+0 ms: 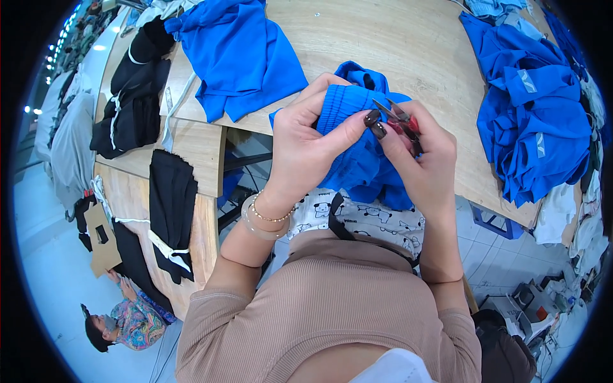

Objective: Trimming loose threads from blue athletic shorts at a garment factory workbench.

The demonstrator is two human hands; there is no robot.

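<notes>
Cardboard (102,239), a brown flat piece w/ a dark cut-out, lies on the floor far left, just beside the bench edge, near a seated person in a patterned shirt (131,322). Above that, black garments (134,89) w/ white drawstrings are heaped on the wooden table (408,45), and another black folded piece (171,210) hangs over the lower bench. Moving right, a loose blue garment (239,54) lies spread on the table top, apart from your hands. Your left hand (300,137) is next: fingers curled together and clamped on the ribbed band of the blue garment in hand (357,153), thumb pressing across its front; bracelets sit on that wrist. That garment is held up in front of you, just over the near table edge, its lower part hanging toward your lap. Your right hand (421,159) touches the left thumb tip; its fingers are closed around small thread snips (399,118) w/ a red grip, blades pointing at the ribbed band. Far right, a big pile of blue garments (533,121) w/ pale grey strip patches on them sits on the table, well apart from your hands. Below it, on the floor, are a blue plastic stool (495,223) and pale fabric scraps (555,220); can't tell what the clutter at lower right holds.
</notes>
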